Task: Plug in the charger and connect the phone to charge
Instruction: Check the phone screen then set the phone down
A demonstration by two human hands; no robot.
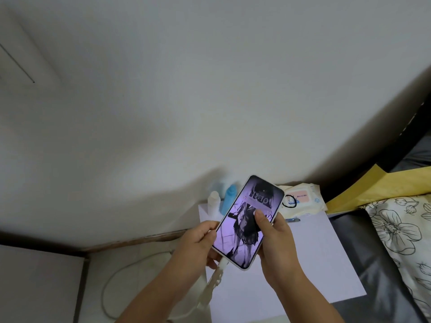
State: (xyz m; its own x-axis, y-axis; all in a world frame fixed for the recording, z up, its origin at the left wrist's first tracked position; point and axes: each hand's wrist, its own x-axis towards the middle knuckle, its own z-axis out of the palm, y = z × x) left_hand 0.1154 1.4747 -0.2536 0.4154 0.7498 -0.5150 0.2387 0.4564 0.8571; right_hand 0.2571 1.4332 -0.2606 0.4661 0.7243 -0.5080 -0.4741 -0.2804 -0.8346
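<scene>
Lower centre of the frame: a slim white-edged smartphone with a lit purple-toned screen (248,221), held tilted above the near left corner of a small white square table (310,257), its top end pointing to the upper right. The left hand (200,243) is closed round the phone's lower left edge, thumb on the side and fingers underneath; the right hand (274,238) is clamped on the right edge, its thumb lying flat on the screen. A white charging cable with a wrapped, knobbly sleeve (213,283) is seated in the phone's bottom end by its white connector, drops past the left wrist, and loops over the pale floor (140,276) at lower left; its far end is not visible. At the back of the table, against the white wall (210,89): a small white plastic bottle (214,202) and a light blue plastic bottle (229,201) standing side by side, partly hidden by the phone. To the right of the phone's top end: a soft white pack of wet wipes with a pink label (302,199), a black hair tie (290,201) lying on it. Right edge of the frame: a white cloth printed with black outlined flowers (401,231) over a dark grey surface, and a yellow cloth (373,190) behind it.
</scene>
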